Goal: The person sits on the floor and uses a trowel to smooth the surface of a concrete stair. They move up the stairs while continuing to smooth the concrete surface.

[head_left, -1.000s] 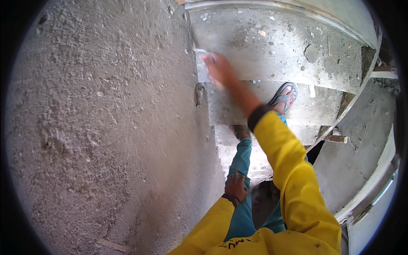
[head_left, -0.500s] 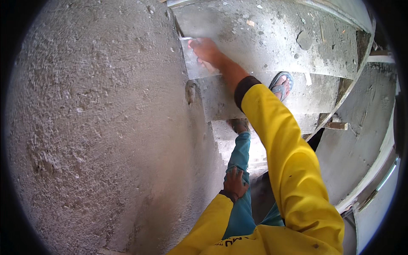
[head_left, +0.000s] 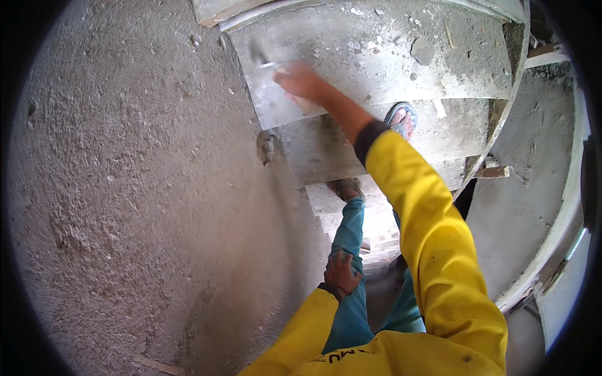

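Note:
My right hand (head_left: 301,83) is closed around what looks like a small trowel (head_left: 268,64), blurred by motion. Its light metal shank and dark blade stick out past my fingers, above the concrete step (head_left: 338,56) where that step meets the rough wall. Most of the handle is hidden in my grip. My left hand (head_left: 342,272) rests on the knee of my teal trousers (head_left: 348,235), fingers spread and holding nothing.
A rough plastered wall (head_left: 138,188) fills the left side. Curved concrete steps bear loose crumbs and a flat round patch (head_left: 422,51). My sandalled right foot (head_left: 401,119) stands on a higher step than my left foot (head_left: 345,188). A wooden piece (head_left: 493,172) juts out beyond the stair edge.
My right hand and the trowel have drawn away from the wall corner, so the blade now shows above the step. The view has shifted slightly; my left hand stays on the knee.

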The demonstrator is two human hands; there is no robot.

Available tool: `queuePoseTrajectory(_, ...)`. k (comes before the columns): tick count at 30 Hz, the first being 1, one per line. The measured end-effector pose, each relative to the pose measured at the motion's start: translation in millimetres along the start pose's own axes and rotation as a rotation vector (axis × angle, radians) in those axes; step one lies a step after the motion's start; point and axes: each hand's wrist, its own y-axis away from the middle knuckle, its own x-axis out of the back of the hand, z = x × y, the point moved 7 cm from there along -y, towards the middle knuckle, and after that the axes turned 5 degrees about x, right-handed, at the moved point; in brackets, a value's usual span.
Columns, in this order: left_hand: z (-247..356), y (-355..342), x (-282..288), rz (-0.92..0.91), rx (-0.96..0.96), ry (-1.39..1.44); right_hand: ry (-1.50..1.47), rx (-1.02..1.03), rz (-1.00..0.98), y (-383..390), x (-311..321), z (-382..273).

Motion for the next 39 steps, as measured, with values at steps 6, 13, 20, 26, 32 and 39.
queuePoseTrajectory(6, 4, -6, 6, -0.068, 0.010, -0.003, -0.260, -0.232, 0.004, -12, 54, 19)
queuePoseTrajectory(13, -1, 1, 10, -0.025, 0.024, -0.009, -0.163, -0.117, 0.294, 44, 65, 17)
queuePoseTrajectory(20, 25, -10, 22, -0.014, -0.080, -0.054, 0.443, 0.394, 0.463, 57, 62, 62)
queuePoseTrajectory(26, 1, 1, 15, -0.011, 0.021, -0.016, -0.204, -0.315, 0.600, 140, 107, 64)
queuePoseTrajectory(32, 11, -2, 11, 0.022, -0.044, -0.024, 0.534, 0.268, 0.327, 110, 15, 35)
queuePoseTrajectory(39, 3, 0, 6, -0.010, -0.010, -0.019, 0.068, -0.317, 0.529, 169, 81, 103)
